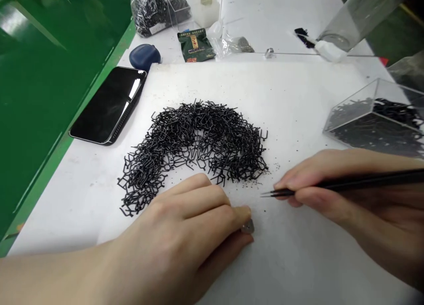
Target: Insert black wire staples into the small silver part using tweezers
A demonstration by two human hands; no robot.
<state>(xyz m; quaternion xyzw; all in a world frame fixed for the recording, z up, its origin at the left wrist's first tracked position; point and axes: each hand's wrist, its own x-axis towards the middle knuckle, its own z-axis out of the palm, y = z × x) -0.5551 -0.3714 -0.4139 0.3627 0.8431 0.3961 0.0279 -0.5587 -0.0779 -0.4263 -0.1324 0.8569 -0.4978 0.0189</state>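
On a white tabletop (314, 97), the left hand (185, 234) pinches a small grey metal piece (247, 227) in its fingers; the right hand (318, 185) grips black tweezers (331, 186), tips nearly closed and seemingly empty, just beside a heap of black bent wire clips (198, 141); a picking step seems in hand, calling for fine aim.

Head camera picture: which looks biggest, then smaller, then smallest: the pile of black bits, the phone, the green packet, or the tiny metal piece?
1. Pile of black wire clips
2. Phone
3. Green packet, though it lies farther from the camera, so it may look smaller than it really is
4. Small metal piece at the left hand fingertips
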